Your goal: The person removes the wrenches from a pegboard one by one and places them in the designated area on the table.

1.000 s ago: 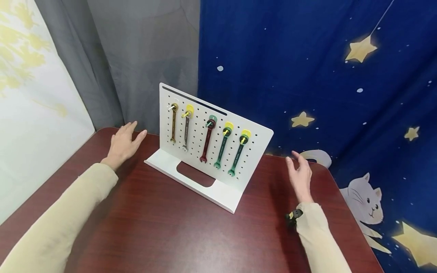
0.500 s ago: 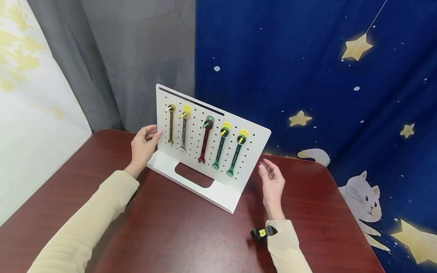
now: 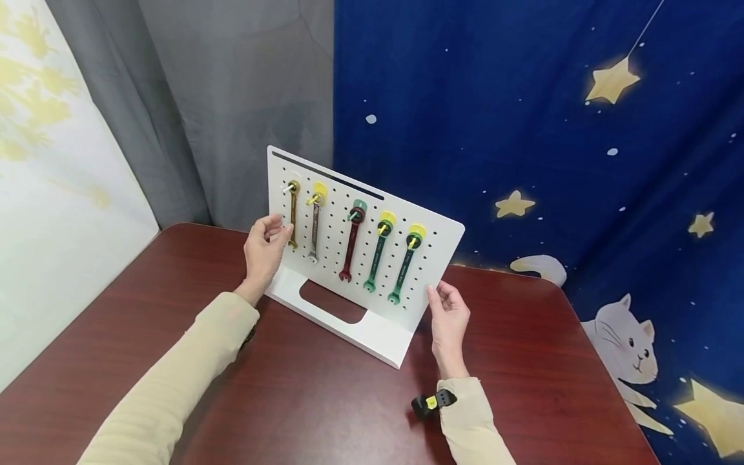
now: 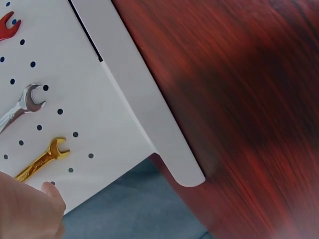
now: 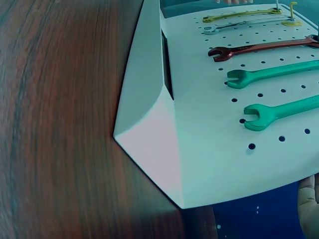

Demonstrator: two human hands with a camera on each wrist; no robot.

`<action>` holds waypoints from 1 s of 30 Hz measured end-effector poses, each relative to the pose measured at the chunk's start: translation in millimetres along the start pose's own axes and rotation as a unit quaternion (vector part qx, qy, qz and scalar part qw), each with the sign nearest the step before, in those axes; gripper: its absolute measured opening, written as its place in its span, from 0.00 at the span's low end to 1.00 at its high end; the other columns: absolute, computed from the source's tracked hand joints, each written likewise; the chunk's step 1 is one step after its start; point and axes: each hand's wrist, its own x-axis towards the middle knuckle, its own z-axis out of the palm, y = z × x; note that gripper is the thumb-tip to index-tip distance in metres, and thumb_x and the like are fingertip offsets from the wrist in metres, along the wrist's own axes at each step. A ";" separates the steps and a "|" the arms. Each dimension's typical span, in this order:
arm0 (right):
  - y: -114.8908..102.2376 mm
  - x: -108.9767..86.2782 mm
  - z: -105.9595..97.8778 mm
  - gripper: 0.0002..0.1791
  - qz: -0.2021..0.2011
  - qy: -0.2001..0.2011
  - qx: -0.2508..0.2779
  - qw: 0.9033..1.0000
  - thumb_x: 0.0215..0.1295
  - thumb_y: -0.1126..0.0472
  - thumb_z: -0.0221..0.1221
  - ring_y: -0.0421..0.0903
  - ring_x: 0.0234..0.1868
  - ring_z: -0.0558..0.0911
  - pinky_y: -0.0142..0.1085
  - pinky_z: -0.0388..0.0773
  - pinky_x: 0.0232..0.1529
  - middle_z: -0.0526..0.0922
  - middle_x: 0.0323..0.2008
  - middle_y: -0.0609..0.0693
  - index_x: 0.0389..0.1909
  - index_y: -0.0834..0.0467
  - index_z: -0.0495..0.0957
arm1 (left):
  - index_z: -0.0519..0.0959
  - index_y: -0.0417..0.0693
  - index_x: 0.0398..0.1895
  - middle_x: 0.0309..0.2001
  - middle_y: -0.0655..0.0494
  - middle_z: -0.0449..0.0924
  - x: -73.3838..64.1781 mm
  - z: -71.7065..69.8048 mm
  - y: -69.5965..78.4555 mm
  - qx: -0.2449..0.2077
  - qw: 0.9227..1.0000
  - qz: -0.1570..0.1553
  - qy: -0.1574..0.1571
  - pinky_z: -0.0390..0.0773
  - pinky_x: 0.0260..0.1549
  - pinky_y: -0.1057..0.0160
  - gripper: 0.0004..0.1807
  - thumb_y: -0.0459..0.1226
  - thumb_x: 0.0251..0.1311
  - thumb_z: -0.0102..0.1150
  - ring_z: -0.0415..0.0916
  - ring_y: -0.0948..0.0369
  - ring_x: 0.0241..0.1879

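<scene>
A white pegboard stand point(image 3: 424, 258) leans upright on the table. From its pegs hang a gold wrench point(image 3: 293, 216), a silver wrench point(image 3: 315, 236), a dark red wrench point(image 3: 350, 248) and two green wrenches point(image 3: 378, 258). Over the board's left edge, my left hand point(image 3: 266, 253) has its fingers bent and its thumb tip beside the gold wrench; it holds nothing visible. My right hand point(image 3: 450, 323) is at the board's right edge, thumb tip overlapping it. Whether those fingers grip the edge is hidden. Part of that hand point(image 5: 309, 204) appears beyond the edge in the right wrist view.
The stand's white base point(image 3: 383, 339), with a rounded cutout, spreads toward me on the dark red wooden table point(image 3: 325, 407). A black band point(image 3: 433, 403) circles my right wrist. Behind the table hang a grey curtain point(image 3: 250, 84) and a blue star-patterned curtain point(image 3: 465, 97).
My left hand has come in rightward from beside the board to the gold wrench, its spread fingers bending. My right hand has moved left to the board's right edge. The wrenches still hang.
</scene>
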 end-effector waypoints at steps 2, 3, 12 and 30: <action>0.3 -1.1 0.7 0.12 -0.002 0.003 -0.003 1.000 0.58 0.68 0.63 0.34 0.30 0.77 0.23 0.76 0.35 0.79 0.27 0.42 0.39 0.73 0.77 | 0.74 0.42 0.54 0.51 0.47 0.75 0.3 2.5 0.4 -0.002 1.000 -0.002 0.000 0.74 0.53 0.59 0.21 0.40 0.60 0.61 0.74 0.56 0.52; 0.6 -1.6 1.1 0.12 -0.002 0.004 -0.003 1.000 0.58 0.68 0.63 0.34 0.29 0.77 0.23 0.76 0.35 0.79 0.26 0.41 0.39 0.73 0.77 | 0.74 0.42 0.54 0.51 0.47 0.75 0.5 3.6 0.3 -0.002 1.000 -0.003 0.000 0.74 0.52 0.60 0.21 0.41 0.60 0.61 0.74 0.56 0.52; 3.5 -4.0 3.9 0.12 0.010 0.009 -0.011 1.000 0.59 0.67 0.62 0.34 0.26 0.75 0.27 0.75 0.30 0.79 0.23 0.40 0.37 0.73 0.77 | 0.73 0.40 0.53 0.51 0.45 0.75 4.6 11.6 -1.9 0.003 1.000 -0.021 0.018 0.75 0.53 0.59 0.20 0.39 0.60 0.61 0.74 0.55 0.53; 6.1 -2.6 1.4 0.12 0.001 0.014 -0.011 1.000 0.60 0.66 0.62 0.34 0.25 0.73 0.23 0.73 0.27 0.77 0.22 0.40 0.37 0.73 0.77 | 0.75 0.39 0.49 0.46 0.44 0.77 7.9 27.0 -8.4 -0.008 0.999 -0.018 0.051 0.75 0.46 0.65 0.16 0.35 0.59 0.61 0.75 0.55 0.46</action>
